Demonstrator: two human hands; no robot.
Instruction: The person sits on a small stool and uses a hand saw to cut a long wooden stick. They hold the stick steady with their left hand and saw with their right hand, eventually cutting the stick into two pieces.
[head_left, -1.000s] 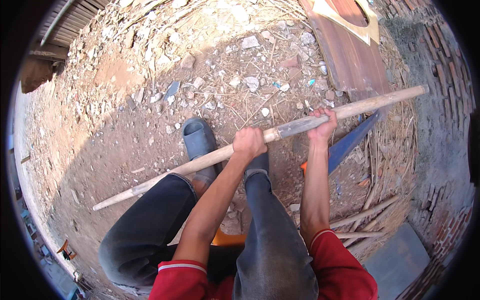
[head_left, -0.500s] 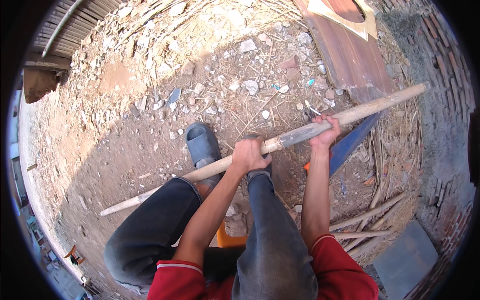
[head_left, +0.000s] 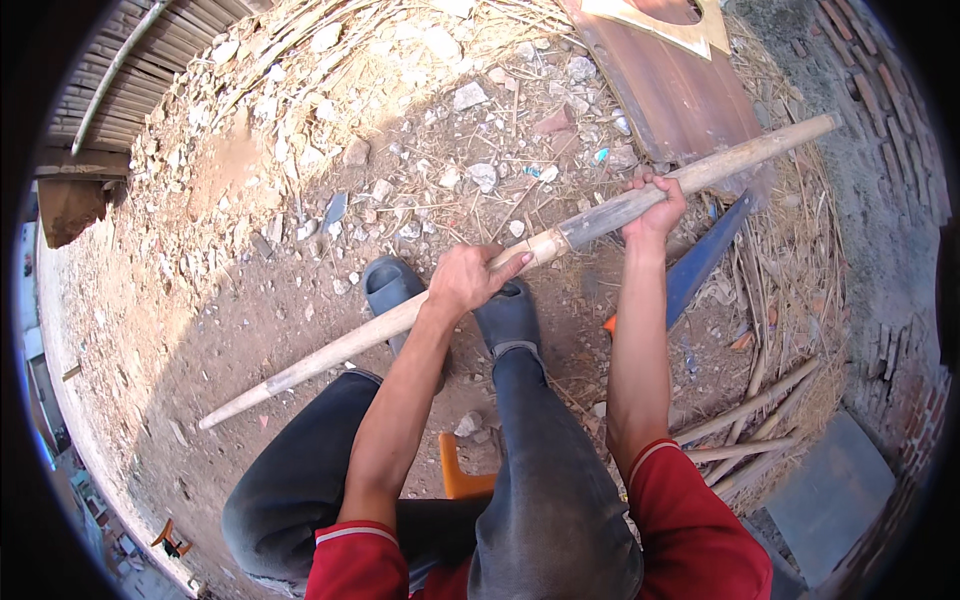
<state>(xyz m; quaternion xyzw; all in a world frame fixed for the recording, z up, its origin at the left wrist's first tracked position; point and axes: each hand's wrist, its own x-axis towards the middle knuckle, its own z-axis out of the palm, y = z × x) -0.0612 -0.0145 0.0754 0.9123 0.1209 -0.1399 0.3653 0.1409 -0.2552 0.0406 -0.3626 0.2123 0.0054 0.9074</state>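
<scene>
A long wooden pole [head_left: 372,333] runs slantwise in front of my knees, its thin end low at the left and its thicker end raised at the right. A dark grey band marks it between my hands. My left hand [head_left: 468,280] is wrapped over the pole near its middle, thumb lying along it. Further right, my right hand [head_left: 656,208] grips the pole with its fingers curled round from below. Under the pole, by my right forearm, lies a blue blade with an orange end, like a handsaw [head_left: 705,262]; the forearm hides part of it.
A brown wooden board [head_left: 672,95] with a cut-out pale piece lies at the far right. Several sticks [head_left: 750,425] and a grey sheet [head_left: 825,495] lie by the brick wall [head_left: 885,130]. Stones cover the ground ahead. An orange plastic part [head_left: 462,472] shows between my legs.
The pole's right end has risen, with both hands moving up and slightly left along with it. My left thumb now lies along the pole. The view has shifted a little.
</scene>
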